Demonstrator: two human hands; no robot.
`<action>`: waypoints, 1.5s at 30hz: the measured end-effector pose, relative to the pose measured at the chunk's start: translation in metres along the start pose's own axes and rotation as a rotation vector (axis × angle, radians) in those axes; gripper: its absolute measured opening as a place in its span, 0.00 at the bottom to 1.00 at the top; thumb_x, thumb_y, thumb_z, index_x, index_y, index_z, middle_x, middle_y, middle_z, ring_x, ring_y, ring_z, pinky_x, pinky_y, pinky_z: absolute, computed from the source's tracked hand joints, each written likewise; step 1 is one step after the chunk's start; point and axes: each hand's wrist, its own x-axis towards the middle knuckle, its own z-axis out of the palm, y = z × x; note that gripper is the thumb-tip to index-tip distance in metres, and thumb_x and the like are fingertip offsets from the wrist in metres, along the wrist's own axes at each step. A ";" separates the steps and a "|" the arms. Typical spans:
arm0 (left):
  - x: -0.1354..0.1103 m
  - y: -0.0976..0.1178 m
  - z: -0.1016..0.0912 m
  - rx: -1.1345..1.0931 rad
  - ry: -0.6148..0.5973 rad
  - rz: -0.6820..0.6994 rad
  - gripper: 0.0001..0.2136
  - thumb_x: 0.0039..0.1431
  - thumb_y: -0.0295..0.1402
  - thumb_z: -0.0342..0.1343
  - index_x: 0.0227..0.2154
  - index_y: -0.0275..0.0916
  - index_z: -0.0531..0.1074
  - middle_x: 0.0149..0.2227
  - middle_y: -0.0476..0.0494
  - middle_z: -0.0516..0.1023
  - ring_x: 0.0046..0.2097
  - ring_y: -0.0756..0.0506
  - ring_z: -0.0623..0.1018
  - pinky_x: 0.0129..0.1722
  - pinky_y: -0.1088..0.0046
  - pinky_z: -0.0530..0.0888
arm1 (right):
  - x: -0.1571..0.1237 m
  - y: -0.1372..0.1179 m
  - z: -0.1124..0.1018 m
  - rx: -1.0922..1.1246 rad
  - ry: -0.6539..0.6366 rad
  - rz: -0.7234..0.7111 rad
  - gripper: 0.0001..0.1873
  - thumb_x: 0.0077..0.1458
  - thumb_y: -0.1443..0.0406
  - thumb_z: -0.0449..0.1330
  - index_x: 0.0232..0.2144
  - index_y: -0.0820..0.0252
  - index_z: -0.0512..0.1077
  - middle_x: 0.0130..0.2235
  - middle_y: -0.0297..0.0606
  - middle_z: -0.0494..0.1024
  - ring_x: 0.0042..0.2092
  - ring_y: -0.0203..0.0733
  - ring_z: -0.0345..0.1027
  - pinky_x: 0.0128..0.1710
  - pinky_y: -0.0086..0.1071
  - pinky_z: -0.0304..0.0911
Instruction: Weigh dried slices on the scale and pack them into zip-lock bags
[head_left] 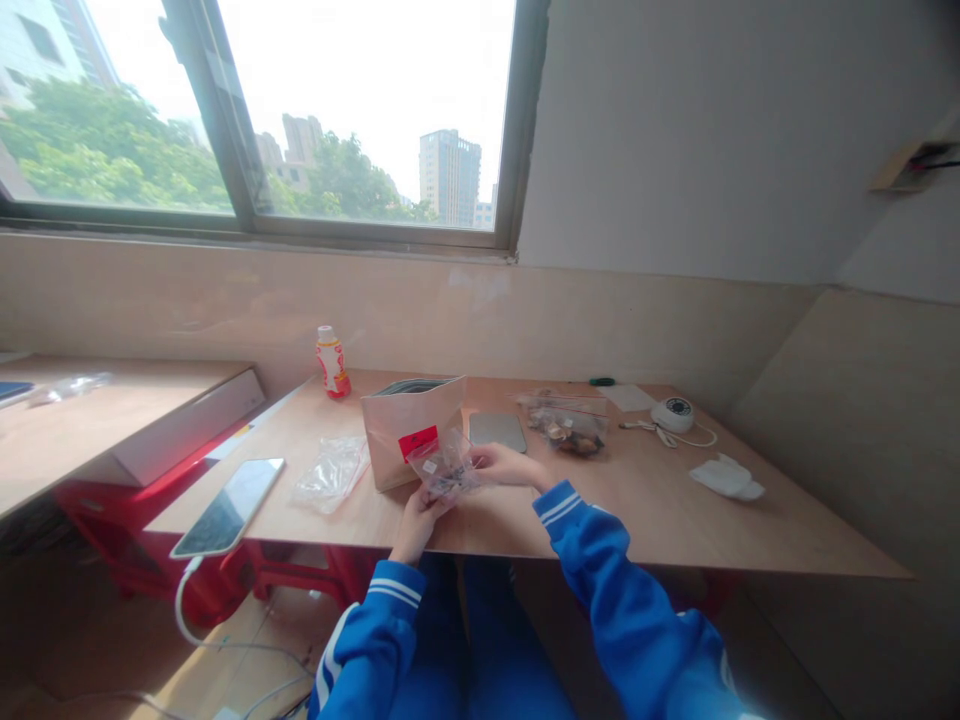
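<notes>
A small clear plastic bag (pixel 448 466) with dark bits inside is held between my two hands, near the table's front edge. My left hand (pixel 424 512) grips its lower left side, fingers closed. From the right, my right hand (pixel 496 464) pinches the bag's right side. Just behind it stands an upright kraft paper pouch (pixel 386 430) with an open top and a red label (pixel 418 442); the held bag partly covers its front. I cannot make out exactly what the dark bits are.
Left of the pouch lie clear plastic bags (pixel 330 472) and a charging phone (pixel 231 505) at the edge. A bottle (pixel 331 365) stands behind. Rightward are a grey flat square (pixel 498 432), filled clear bags (pixel 574 425), a white round device (pixel 673 415) and crumpled tissue (pixel 726 478).
</notes>
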 end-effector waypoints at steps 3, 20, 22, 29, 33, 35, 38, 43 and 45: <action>-0.001 0.000 0.001 -0.002 0.018 -0.041 0.23 0.42 0.41 0.64 0.42 0.34 0.73 0.39 0.40 0.80 0.44 0.38 0.77 0.51 0.58 0.69 | -0.001 -0.003 0.003 -0.059 0.006 0.007 0.12 0.49 0.65 0.60 0.37 0.64 0.74 0.27 0.34 0.74 0.27 0.34 0.65 0.24 0.25 0.58; 0.002 -0.008 -0.001 -0.021 0.062 -0.086 0.21 0.42 0.40 0.64 0.39 0.34 0.74 0.39 0.40 0.79 0.42 0.39 0.78 0.43 0.59 0.76 | -0.015 -0.028 -0.036 -0.047 0.441 -0.170 0.13 0.50 0.59 0.60 0.33 0.63 0.77 0.33 0.40 0.79 0.34 0.41 0.71 0.35 0.32 0.64; 0.003 -0.010 -0.002 -0.016 0.054 -0.087 0.21 0.43 0.40 0.64 0.40 0.34 0.74 0.40 0.41 0.79 0.42 0.40 0.78 0.42 0.59 0.76 | -0.015 -0.045 -0.045 -0.043 0.505 -0.205 0.12 0.49 0.60 0.60 0.32 0.62 0.76 0.32 0.38 0.79 0.33 0.40 0.71 0.34 0.31 0.64; 0.002 -0.011 -0.003 -0.043 0.026 -0.094 0.24 0.43 0.41 0.64 0.44 0.35 0.72 0.41 0.40 0.79 0.42 0.40 0.78 0.43 0.60 0.75 | 0.031 -0.111 -0.049 -0.038 0.683 -0.410 0.06 0.51 0.64 0.59 0.33 0.59 0.74 0.34 0.34 0.79 0.36 0.38 0.72 0.38 0.30 0.65; 0.001 -0.009 -0.002 -0.041 0.013 -0.097 0.25 0.43 0.41 0.64 0.44 0.34 0.72 0.41 0.40 0.79 0.42 0.39 0.78 0.44 0.59 0.75 | 0.064 -0.120 -0.039 -0.272 0.521 -0.466 0.07 0.54 0.68 0.55 0.32 0.59 0.74 0.33 0.33 0.77 0.36 0.36 0.69 0.39 0.29 0.62; 0.001 -0.008 -0.001 -0.029 0.009 -0.099 0.24 0.43 0.41 0.64 0.43 0.33 0.73 0.40 0.39 0.79 0.42 0.39 0.78 0.44 0.59 0.74 | 0.074 -0.119 -0.033 -0.348 0.468 -0.490 0.08 0.56 0.69 0.54 0.35 0.60 0.73 0.35 0.35 0.76 0.39 0.36 0.69 0.41 0.29 0.61; 0.001 -0.008 -0.001 -0.021 0.002 -0.094 0.24 0.43 0.41 0.64 0.42 0.32 0.73 0.39 0.39 0.80 0.41 0.40 0.78 0.45 0.60 0.74 | 0.077 -0.115 -0.029 -0.361 0.472 -0.476 0.10 0.58 0.68 0.53 0.42 0.60 0.69 0.35 0.35 0.75 0.38 0.36 0.69 0.40 0.29 0.61; 0.001 -0.009 -0.002 -0.016 -0.002 -0.102 0.23 0.43 0.41 0.64 0.43 0.34 0.73 0.40 0.40 0.79 0.41 0.40 0.78 0.43 0.61 0.74 | 0.068 -0.110 -0.024 -0.417 0.498 -0.479 0.10 0.60 0.61 0.52 0.38 0.60 0.70 0.35 0.37 0.74 0.39 0.37 0.67 0.41 0.31 0.62; 0.001 -0.010 -0.003 -0.012 -0.009 -0.102 0.23 0.44 0.41 0.63 0.43 0.34 0.73 0.40 0.40 0.79 0.41 0.40 0.78 0.43 0.61 0.75 | 0.061 -0.110 -0.020 -0.494 0.504 -0.497 0.13 0.62 0.62 0.49 0.37 0.59 0.72 0.43 0.40 0.73 0.46 0.40 0.64 0.48 0.35 0.59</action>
